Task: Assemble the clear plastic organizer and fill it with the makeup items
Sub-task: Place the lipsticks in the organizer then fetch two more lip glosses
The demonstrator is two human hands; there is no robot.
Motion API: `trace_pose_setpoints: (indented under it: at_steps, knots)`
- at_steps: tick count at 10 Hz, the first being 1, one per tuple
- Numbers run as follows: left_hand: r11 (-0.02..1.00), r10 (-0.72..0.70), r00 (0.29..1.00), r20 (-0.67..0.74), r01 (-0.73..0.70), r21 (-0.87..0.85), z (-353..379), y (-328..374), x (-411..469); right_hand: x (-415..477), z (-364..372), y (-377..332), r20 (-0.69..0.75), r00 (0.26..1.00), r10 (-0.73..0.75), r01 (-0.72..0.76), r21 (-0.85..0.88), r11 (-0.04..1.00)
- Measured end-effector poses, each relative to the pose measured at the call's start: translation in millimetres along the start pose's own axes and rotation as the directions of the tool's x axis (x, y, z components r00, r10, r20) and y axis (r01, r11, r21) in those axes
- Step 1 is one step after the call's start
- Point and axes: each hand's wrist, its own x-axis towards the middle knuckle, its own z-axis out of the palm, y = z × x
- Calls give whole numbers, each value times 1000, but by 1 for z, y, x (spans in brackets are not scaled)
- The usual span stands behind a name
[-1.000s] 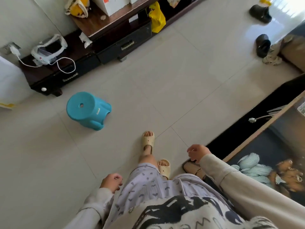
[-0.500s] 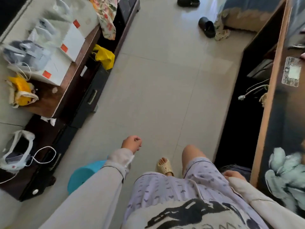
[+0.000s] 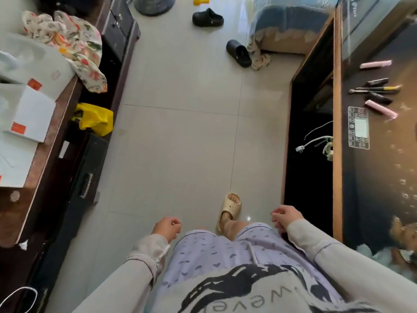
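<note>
Several makeup items lie on the dark table (image 3: 381,177) at the right: a pink tube (image 3: 375,64), dark pencils and a brush (image 3: 375,89), and a second pink tube (image 3: 381,108). No clear plastic organizer shows in this view. My left hand (image 3: 167,227) hangs beside my hip with fingers loosely curled and holds nothing. My right hand (image 3: 285,216) hangs the same way near the table's wooden edge, also with nothing in it. Both hands are well short of the makeup items.
A dark low cabinet (image 3: 74,177) with white boxes, a floral cloth (image 3: 74,44) and a yellow bag (image 3: 94,118) runs along the left. Black shoes (image 3: 239,53) lie on the tiled floor ahead. A white cable (image 3: 313,143) dangles under the table. My sandalled foot (image 3: 230,207) steps forward.
The view has swung right and forward: the blue stool has left the frame and the table with the makeup items has come into sight. Both hands swing at my sides.
</note>
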Motion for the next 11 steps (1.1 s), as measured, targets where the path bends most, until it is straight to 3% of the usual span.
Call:
trace_pose_setpoints:
  at_steps: [3,5,7,9,11]
  knots:
    - [978,-33,997,69,18,209,-46,86,48,62,-76,-110,-38,997,-72,73,21,997]
    - [966,34,994,99,-58,251,-94,188,109,92,-101,-126,-93,994,60,-46,144,989]
    - [831,221,954,202,-292,473,-142,340,158,96,-104,-126,-155,947,280,-208,366,907]
    - [722,369,889,272,-458,518,-153,484,186,90,-82,-126,-51,877,479,-382,532,756]
    - [651,378,832,406,-551,523,-121,553,187,115,-74,-125,114,817,565,-528,540,655]
